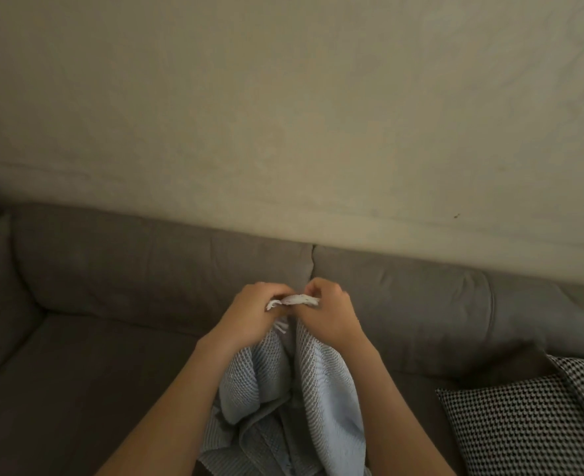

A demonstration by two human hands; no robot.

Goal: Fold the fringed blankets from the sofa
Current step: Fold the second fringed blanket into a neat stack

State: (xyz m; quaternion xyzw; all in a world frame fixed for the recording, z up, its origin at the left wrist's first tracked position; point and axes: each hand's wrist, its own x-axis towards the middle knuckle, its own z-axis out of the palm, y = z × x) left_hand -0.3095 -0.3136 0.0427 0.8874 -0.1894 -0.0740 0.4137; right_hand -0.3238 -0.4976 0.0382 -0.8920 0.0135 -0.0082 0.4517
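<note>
Hands meet in the middle of the view, above the seat of a grey sofa (88, 365). The left hand (249, 312) and the right hand (331, 312) are close together, and the fingers of both are pinched on the white fringed edge of a pale blue knitted blanket (304, 389). The blanket hangs down from them in two folds between the forearms, and its lower part lies bunched at the bottom of the view. On the right, well apart from the blanket, a black-and-white patterned cushion (513, 424) rests on the seat. Behind the sofa stands a plain beige wall (283, 115).
</note>
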